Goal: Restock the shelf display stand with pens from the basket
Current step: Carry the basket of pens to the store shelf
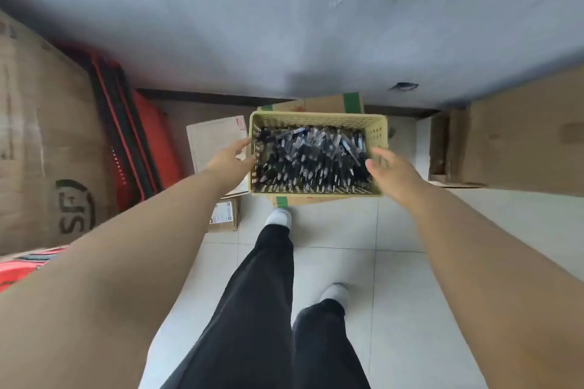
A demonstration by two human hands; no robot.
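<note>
Reaching down with both arms to a yellow basket (316, 117), heaped with black pens (311, 158) and resting on a green-taped cardboard box (322, 103) by the grey wall (284, 25). Flanking it with the left hand (229, 159), fingers straight and parted, at its left side, and the right hand (392, 167), loosely spread, at its right. Gripping nothing; cannot tell whether touching. Standing on pale floor tiles (395, 278), right of stacked red shopping baskets (136, 136).

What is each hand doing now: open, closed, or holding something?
Left hand: open, at the basket left wall, no grip yet.
Right hand: open, at its right wall.
</note>
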